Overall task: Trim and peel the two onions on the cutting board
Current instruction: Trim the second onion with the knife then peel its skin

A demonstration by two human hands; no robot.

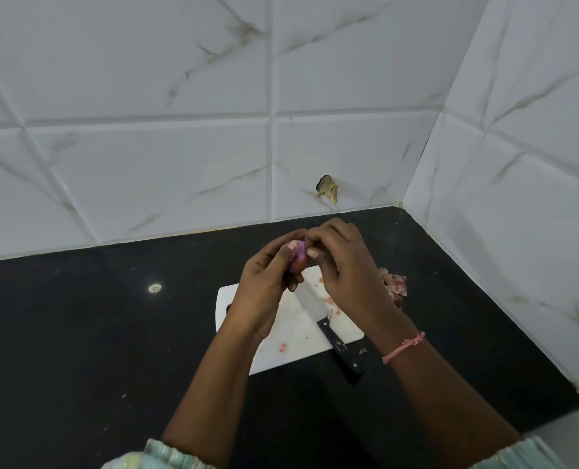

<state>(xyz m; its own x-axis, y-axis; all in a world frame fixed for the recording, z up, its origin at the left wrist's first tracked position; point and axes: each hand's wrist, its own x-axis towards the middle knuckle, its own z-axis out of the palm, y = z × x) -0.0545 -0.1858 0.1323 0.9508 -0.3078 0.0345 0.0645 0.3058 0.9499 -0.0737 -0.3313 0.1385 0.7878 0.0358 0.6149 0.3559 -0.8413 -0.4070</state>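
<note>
My left hand (267, 282) holds a small purple onion (298, 260) above the far end of the white cutting board (281, 353). My right hand (338, 262) pinches the onion's top with thumb and fingertips. A knife (318, 309) with a black handle lies on the board, blade pointing away, handle overhanging the near edge. Bits of peel (332, 304) lie on the board beside the blade. A second onion is not visible.
A pile of pinkish onion skins (394, 284) sits on the black counter (95, 333) right of the board. White tiled walls (179, 130) close the back and right side, with a chipped hole (327, 188) in one tile.
</note>
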